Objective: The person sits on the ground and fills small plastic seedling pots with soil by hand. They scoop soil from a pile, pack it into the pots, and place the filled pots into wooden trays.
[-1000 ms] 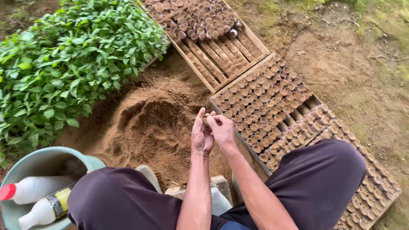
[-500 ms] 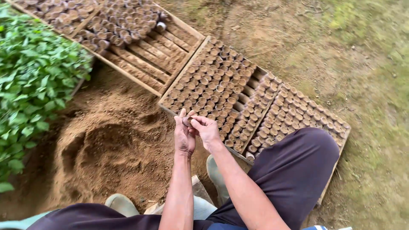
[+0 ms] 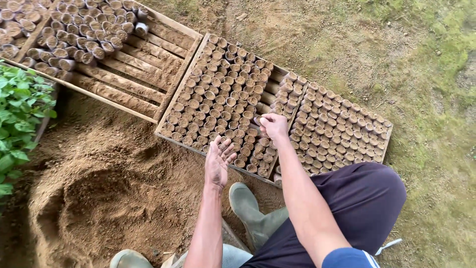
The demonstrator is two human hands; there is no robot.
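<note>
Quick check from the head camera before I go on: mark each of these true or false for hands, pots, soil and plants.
1. The right hand is down on the small soil-filled pots in the wooden tray. True.
2. The left hand grips a trowel. False: it is open, palm up, holding no tool.
3. A heap of loose soil lies left of the left hand. True.
4. The leafy plants stand at the right edge. False: they are at the left edge.

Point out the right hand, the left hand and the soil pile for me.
right hand (image 3: 273, 125), head view, on the back of the hand over the pots
left hand (image 3: 218, 161), head view, on the open palm
soil pile (image 3: 99, 198), head view, on its hollowed middle
</note>
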